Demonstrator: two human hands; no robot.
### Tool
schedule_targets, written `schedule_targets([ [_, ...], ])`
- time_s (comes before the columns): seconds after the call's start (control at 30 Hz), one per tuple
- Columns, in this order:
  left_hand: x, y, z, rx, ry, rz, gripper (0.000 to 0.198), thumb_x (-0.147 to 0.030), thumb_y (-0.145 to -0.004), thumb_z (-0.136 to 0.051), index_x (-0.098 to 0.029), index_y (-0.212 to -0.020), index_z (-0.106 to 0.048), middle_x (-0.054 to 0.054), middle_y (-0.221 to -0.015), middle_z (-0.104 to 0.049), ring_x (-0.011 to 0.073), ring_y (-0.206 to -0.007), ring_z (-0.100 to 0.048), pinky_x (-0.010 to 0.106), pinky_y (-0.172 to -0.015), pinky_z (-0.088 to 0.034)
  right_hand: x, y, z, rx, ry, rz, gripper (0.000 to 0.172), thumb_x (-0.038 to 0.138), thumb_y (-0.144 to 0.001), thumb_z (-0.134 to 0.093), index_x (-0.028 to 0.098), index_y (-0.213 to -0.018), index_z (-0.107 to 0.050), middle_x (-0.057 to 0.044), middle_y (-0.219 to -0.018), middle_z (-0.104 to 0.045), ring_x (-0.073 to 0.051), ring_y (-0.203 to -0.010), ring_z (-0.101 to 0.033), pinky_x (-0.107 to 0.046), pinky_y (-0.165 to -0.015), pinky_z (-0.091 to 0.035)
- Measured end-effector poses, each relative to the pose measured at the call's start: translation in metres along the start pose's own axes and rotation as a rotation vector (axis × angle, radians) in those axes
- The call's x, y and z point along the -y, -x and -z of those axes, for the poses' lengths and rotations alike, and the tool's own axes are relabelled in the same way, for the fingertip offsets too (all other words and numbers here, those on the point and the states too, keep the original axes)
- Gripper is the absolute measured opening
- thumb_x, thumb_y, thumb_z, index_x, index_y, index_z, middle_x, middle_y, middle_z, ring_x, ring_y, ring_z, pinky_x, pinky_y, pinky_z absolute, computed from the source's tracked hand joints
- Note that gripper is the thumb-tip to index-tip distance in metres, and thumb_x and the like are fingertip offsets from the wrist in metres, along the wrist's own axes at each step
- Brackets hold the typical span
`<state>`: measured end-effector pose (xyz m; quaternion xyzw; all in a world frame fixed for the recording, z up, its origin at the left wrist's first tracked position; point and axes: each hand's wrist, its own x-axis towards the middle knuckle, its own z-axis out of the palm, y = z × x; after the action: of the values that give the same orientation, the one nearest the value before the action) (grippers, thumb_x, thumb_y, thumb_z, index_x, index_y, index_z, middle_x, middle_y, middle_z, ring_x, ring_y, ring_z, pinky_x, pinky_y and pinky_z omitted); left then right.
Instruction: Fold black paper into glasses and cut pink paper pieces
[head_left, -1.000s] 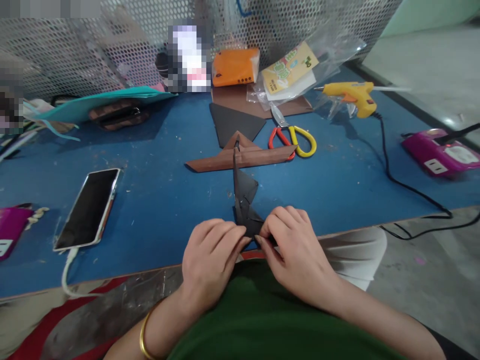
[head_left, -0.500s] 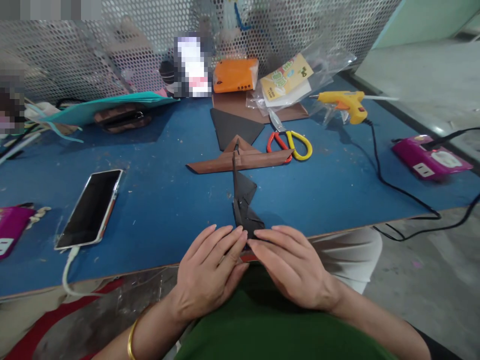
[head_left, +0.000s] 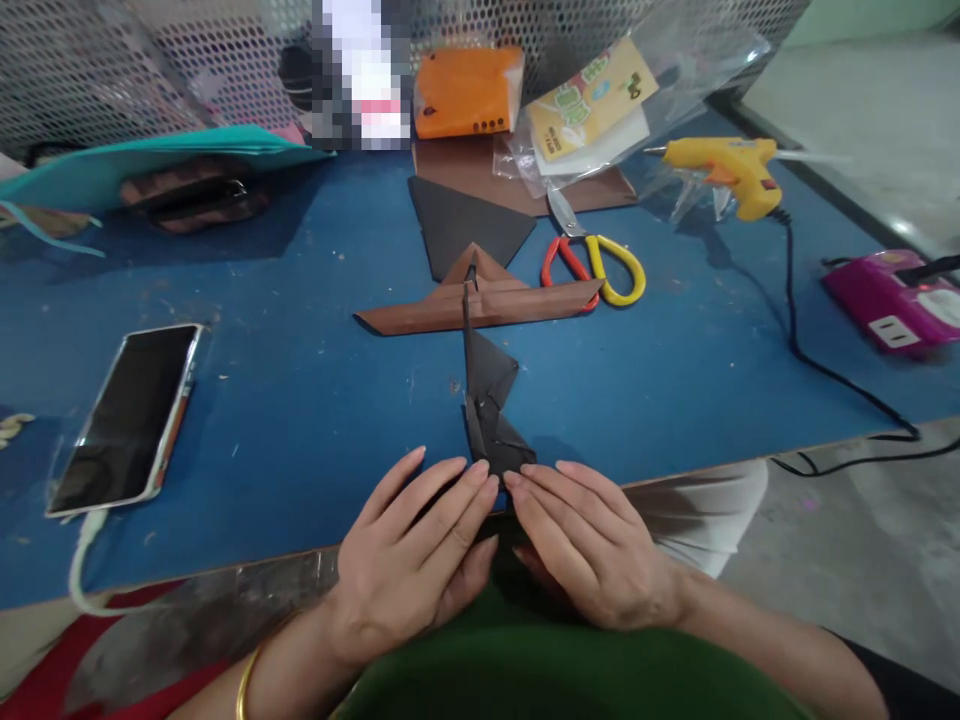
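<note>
blk folded paper is on the blue table, nr the front edge. its long axis runs away from the hands, almost straight. the thin end pts to the far side & meets the brown paper. 2 pointy flaps stick out to the right. l hand & r hand are both open, fingers stretched out, w/ some tips on the wide near end. the brown paper lies crosswise, w/ 1 tip over the scissors.
</note>
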<state>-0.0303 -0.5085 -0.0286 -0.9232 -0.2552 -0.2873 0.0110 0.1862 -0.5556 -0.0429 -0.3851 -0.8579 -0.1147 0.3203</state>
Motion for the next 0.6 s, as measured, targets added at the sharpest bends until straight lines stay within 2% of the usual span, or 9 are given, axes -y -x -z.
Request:
schedule_targets([
  [0.2,-0.002,0.003,-0.001,-0.037,-0.033,0.053,0.028,-0.023,-0.091,-0.062,-0.014,-0.115,-0.072,0.008,-0.114,-0.076,0.0223,-0.116,-0.064,0.038,-0.119,-0.032,0.002,0.003,0.000,0.036,0.017,0.012,0.027,0.016,-0.097,-0.049,0.002,-0.113,-0.068,-0.016,-0.117,-0.075,-0.026,-0.112,-0.069,-0.040,-0.101,-0.051],
  [0.37,-0.002,0.004,-0.002,-0.056,-0.001,0.027,0.029,-0.020,-0.091,-0.063,-0.011,-0.117,-0.069,0.007,-0.113,-0.077,0.0218,-0.113,-0.067,0.040,-0.120,-0.031,0.004,0.002,-0.001,-0.024,0.010,-0.025,0.028,0.015,-0.096,-0.048,0.005,-0.115,-0.066,-0.014,-0.113,-0.077,-0.024,-0.110,-0.070,-0.040,-0.099,-0.049],
  [0.5,-0.005,0.003,-0.003,-0.088,0.016,0.077,0.025,-0.021,-0.093,-0.061,-0.015,-0.116,-0.070,0.006,-0.112,-0.076,0.0212,-0.112,-0.067,0.039,-0.116,-0.037,0.006,-0.002,0.005,0.002,-0.086,-0.081,0.031,0.014,-0.096,-0.045,0.007,-0.120,-0.063,-0.013,-0.113,-0.077,-0.023,-0.106,-0.070,-0.040,-0.098,-0.047],
  [0.6,-0.012,0.001,-0.005,-0.181,0.022,0.144,0.020,-0.021,-0.093,-0.062,-0.016,-0.111,-0.071,0.007,-0.107,-0.076,0.0211,-0.103,-0.069,0.039,-0.105,-0.047,-0.003,-0.014,0.012,-0.051,-0.198,-0.163,0.030,0.012,-0.095,-0.046,0.013,-0.120,-0.063,-0.009,-0.107,-0.078,-0.021,-0.099,-0.071,-0.041,-0.097,-0.046],
])
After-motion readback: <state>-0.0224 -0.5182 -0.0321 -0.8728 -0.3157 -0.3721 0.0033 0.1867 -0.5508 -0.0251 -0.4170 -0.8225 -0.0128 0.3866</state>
